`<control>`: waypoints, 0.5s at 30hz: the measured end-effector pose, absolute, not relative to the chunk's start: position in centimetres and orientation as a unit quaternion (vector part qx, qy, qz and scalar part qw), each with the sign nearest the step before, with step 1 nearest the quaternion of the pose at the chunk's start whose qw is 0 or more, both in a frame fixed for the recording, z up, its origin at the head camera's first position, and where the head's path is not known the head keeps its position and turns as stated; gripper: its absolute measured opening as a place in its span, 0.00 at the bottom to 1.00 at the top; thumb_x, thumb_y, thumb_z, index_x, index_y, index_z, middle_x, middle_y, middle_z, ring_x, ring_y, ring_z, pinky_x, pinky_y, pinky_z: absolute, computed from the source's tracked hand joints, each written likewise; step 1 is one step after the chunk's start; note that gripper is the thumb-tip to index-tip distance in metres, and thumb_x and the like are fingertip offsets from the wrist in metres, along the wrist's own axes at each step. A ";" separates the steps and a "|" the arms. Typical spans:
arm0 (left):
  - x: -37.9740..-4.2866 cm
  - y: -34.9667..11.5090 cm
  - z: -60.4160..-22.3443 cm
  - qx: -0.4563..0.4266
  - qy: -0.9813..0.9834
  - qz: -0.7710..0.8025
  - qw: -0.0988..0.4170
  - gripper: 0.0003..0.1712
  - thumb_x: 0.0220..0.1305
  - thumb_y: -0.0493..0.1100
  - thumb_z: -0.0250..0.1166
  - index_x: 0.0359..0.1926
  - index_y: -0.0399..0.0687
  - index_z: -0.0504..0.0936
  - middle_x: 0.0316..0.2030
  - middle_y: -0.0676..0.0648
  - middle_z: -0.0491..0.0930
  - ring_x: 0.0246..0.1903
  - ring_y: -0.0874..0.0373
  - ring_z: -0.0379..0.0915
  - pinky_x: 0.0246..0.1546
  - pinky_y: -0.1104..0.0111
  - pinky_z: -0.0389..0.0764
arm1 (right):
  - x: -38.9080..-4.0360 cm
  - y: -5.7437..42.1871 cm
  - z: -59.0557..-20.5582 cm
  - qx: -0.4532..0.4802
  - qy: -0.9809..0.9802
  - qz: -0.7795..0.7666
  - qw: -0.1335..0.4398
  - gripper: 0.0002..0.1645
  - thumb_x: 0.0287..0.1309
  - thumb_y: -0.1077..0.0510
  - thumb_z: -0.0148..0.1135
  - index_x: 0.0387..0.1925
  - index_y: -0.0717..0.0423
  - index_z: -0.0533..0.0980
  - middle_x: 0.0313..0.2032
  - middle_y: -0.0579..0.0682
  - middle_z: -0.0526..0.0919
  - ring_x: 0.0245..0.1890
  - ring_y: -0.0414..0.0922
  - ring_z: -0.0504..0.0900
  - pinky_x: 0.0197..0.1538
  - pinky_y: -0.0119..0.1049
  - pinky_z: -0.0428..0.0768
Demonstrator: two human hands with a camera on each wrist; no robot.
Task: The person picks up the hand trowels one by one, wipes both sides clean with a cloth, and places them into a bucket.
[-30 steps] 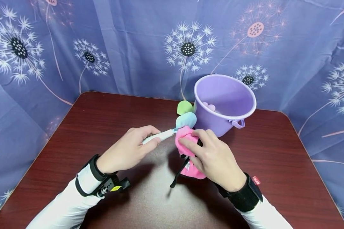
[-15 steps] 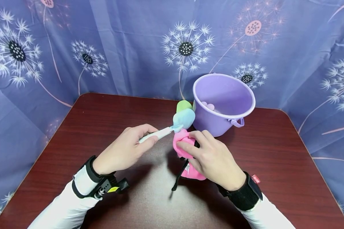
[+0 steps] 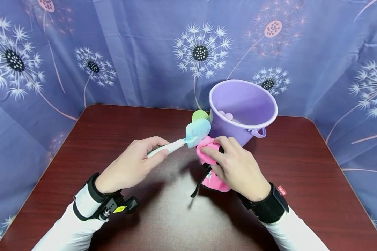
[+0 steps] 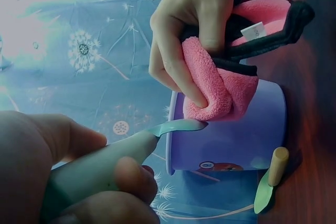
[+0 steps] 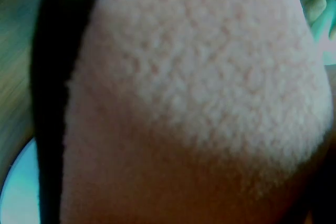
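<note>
My left hand (image 3: 132, 162) grips the white handle of a toy shovel (image 3: 197, 129), whose pale blue blade points right toward the bucket. My right hand (image 3: 235, 164) holds a bunched pink cloth (image 3: 206, 153) with black edging, a white tag and a dangling black loop. The folded part of the cloth is right at the lower right edge of the blade in the head view. The left wrist view has the cloth (image 4: 220, 87) just above the tip of the blade. Pink fleece fills most of the right wrist view, and my left hand (image 5: 315, 3) shows at its upper right corner.
A purple bucket (image 3: 220, 129) stands at the back right of the brown table (image 3: 119, 122), with several pale pink balls (image 3: 228, 116) inside. Beside its left wall is a green shovel (image 3: 200, 115); its wooden handle (image 4: 279, 165) shows in the left wrist view. A patterned blue curtain (image 3: 144, 45) hangs behind.
The cloth has slid from the shovel's neck to the blade's right edge as my right hand moved slightly right. My left hand with the shovel has drifted a little left, baring more blade.
</note>
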State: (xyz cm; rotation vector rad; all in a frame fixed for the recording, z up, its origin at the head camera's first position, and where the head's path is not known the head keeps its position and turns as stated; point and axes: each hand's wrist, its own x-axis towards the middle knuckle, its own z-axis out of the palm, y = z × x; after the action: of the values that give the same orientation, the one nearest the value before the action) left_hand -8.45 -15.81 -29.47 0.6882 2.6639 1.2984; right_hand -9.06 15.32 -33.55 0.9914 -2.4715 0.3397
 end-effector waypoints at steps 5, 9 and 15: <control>-8.5 -15.9 -29.5 0.232 0.874 0.423 0.056 0.07 0.80 0.49 0.62 0.50 0.58 0.85 0.19 0.58 0.63 0.16 0.66 0.55 0.22 0.65 0.64 | -9.3 15.7 -33.5 0.339 -0.902 0.128 0.234 0.23 0.59 0.58 0.77 0.56 0.42 0.85 0.53 0.52 0.79 0.43 0.52 0.76 0.30 0.45 0.81; -8.5 -16.0 -29.5 0.235 0.875 0.420 0.060 0.06 0.80 0.48 0.62 0.49 0.58 0.84 0.18 0.59 0.62 0.16 0.66 0.54 0.21 0.66 0.63 | -9.4 15.9 -33.6 0.324 -0.904 0.136 0.244 0.24 0.59 0.59 0.77 0.57 0.43 0.85 0.52 0.53 0.78 0.43 0.53 0.76 0.28 0.46 0.80; -8.5 -16.0 -29.5 0.236 0.876 0.415 0.064 0.06 0.79 0.47 0.62 0.50 0.58 0.84 0.18 0.59 0.62 0.16 0.66 0.54 0.22 0.66 0.63 | -9.7 16.2 -33.7 0.310 -0.906 0.133 0.256 0.28 0.56 0.61 0.78 0.60 0.45 0.84 0.52 0.54 0.78 0.43 0.54 0.77 0.25 0.48 0.80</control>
State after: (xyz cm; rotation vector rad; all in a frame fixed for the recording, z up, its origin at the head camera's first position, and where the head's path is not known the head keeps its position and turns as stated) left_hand -8.49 -15.96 -29.48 0.7142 2.6457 1.2546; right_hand -9.66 16.22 -33.65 0.8419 -2.4577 0.3618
